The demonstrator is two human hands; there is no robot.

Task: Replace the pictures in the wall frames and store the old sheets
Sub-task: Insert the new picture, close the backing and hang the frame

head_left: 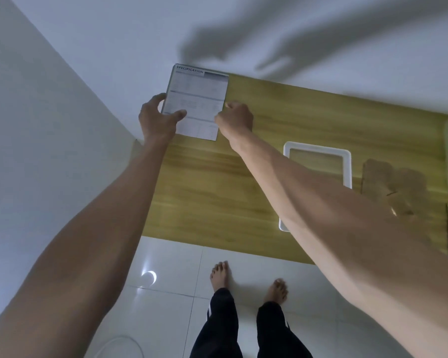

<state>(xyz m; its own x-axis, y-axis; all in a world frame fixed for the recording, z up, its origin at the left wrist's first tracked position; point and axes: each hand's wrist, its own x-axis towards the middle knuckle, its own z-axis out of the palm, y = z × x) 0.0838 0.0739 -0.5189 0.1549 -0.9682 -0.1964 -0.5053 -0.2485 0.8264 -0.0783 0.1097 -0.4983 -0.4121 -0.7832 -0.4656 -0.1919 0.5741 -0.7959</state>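
Held up in the upper centre of the frame, over the far left corner of the yellow-brown wooden table (243, 177): a white printed sheet headed "SPECIFICATION" (197, 99), seemingly backed by a thin glass or plastic pane. Gripped on its left edge by the left hand (157, 117), thumb across the front, fingers curled behind. Pinched at its right edge by the right hand (234, 118). Lying flat right of centre on the table, partly under the right forearm: an empty white rectangular picture frame (318, 148). Just right of it, a brown cardboard backing board (388, 182).
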